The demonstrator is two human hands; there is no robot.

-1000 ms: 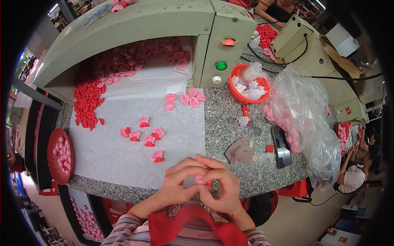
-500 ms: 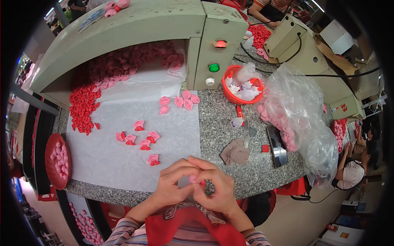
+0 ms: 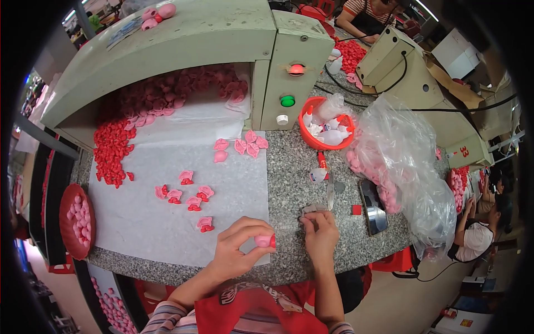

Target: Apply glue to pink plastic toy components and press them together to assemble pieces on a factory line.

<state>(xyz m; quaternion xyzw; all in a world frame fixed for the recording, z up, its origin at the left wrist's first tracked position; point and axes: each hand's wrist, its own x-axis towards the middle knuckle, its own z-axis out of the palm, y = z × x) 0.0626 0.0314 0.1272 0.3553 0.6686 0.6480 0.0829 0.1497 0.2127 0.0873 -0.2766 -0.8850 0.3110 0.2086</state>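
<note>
Between the thumb and fingers of my left hand is a small pink rounded piece with a red end pointing right. My right hand pinches a grey-brown cloth on the granite table, hiding part of it. Just beyond the cloth lies a knife with a narrow metal blade. Several pink-and-red joined pieces lie on the white paper sheet left of my hands. Loose pink shell-like pieces sit farther up the sheet.
Behind the sheet stands a pale green arched machine, with heaped red pieces at its mouth. A red bowl stands at left. An orange basket of white bottles, a phone and a clear plastic bag are at right.
My hands have parted. My right hand has left the pink piece, moved right and taken hold of the cloth. The left still holds the piece, its red end now showing.
</note>
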